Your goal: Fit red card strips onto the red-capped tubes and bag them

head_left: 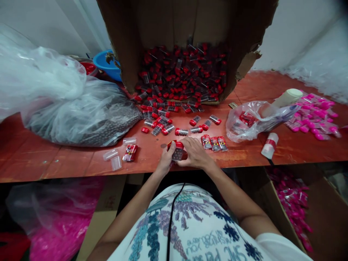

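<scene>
Both my hands meet at the front edge of the red table (54, 159). My left hand (166, 159) and my right hand (194, 154) are closed together on a small clear tube with a red cap (177, 149), filled with dark beads. Several more red-capped tubes (165, 125) lie scattered just beyond my hands. Three labelled red tubes (214, 143) lie side by side to the right of my right hand. Another labelled tube (129, 152) and a few empty clear tubes (114, 158) lie to the left.
A tipped cardboard box (130, 54) at the back spills red-capped tubes. A large plastic bag of dark beads (81, 116) lies left. A small plastic bag (250, 123), pink tubes (315, 116) and a roll of labels (269, 145) lie right. A box of pink tubes (293, 203) stands below.
</scene>
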Action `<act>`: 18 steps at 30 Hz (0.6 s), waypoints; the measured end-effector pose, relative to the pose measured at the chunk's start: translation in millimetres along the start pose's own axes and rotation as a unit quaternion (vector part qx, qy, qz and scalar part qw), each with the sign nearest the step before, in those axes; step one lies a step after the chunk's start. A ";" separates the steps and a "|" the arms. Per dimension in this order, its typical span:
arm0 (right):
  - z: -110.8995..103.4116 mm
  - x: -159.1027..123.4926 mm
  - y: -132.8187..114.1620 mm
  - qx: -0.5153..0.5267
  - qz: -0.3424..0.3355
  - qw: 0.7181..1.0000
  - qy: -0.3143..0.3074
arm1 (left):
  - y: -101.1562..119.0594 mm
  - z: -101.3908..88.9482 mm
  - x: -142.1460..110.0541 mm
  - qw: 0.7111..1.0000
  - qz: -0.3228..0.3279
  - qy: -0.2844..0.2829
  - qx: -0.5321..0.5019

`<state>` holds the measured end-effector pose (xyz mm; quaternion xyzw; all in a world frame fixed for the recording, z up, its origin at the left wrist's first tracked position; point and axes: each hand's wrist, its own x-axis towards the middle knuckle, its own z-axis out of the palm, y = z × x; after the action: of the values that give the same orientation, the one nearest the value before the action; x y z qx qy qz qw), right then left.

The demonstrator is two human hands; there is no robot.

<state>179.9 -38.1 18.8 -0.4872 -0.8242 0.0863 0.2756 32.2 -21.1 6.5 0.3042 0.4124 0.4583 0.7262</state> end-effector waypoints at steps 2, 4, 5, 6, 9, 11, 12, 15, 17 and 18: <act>0.8 0.5 -0.1 -0.011 -0.006 1.000 -0.003 | -2.4 -0.6 -0.9 1.000 -0.002 0.002 -0.006; 1.2 0.6 -0.6 -0.014 -0.009 1.000 -0.006 | -4.0 -0.7 -1.2 1.000 -0.013 0.010 -0.020; 1.2 0.7 -0.9 -0.013 -0.010 1.000 -0.007 | -4.5 -0.7 -1.1 0.999 -0.018 0.015 -0.028; 1.2 0.8 -1.0 -0.011 -0.009 1.000 -0.010 | -4.6 -0.9 -0.6 0.999 -0.023 0.021 -0.035; 2.0 -0.1 1.2 -0.003 0.010 1.000 -0.010 | -2.7 -5.4 2.7 0.997 -0.042 0.032 -0.060; 4.4 -2.6 6.6 -0.003 0.043 0.999 0.000 | 0.5 -12.8 5.2 0.995 -0.058 0.035 -0.078; 6.2 -4.4 10.7 -0.007 0.061 0.998 0.005 | 2.4 -17.4 6.0 0.994 -0.063 0.037 -0.085; 12.9 -10.7 27.2 -0.025 0.102 0.994 -0.002 | 7.6 -30.3 5.0 0.992 -0.059 0.064 -0.092; 16.0 -14.3 38.3 -0.033 0.114 0.993 -0.021 | 9.6 -35.0 1.6 0.991 -0.061 0.080 -0.083; 16.7 -15.6 42.6 -0.032 0.118 0.992 -0.026 | 10.0 -35.8 -0.6 0.991 -0.066 0.082 -0.078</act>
<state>209.0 -27.5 -18.3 -0.5874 -0.7701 0.1041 0.2258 -3.5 -15.4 -2.1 0.1803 0.4530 0.4639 0.7396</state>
